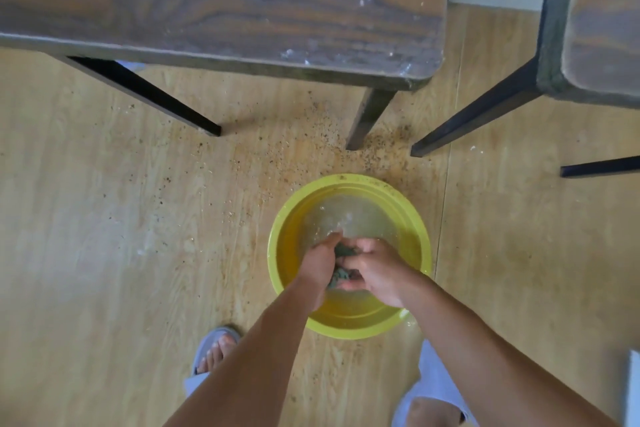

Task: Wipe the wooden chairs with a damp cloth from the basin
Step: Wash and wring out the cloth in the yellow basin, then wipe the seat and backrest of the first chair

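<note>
A yellow basin with cloudy water stands on the floor in front of me. Both hands are inside it, closed around a dark green cloth bunched between them. My left hand grips the cloth's left side and my right hand grips its right side. Most of the cloth is hidden by my fingers. A wooden chair seat with black legs fills the upper part of the view; its near right corner looks wet. A second wooden seat is at the upper right.
Black chair legs reach the floor just beyond the basin. Crumbs and grit are scattered over the light wood floor around them. My feet in grey slippers are on either side below the basin.
</note>
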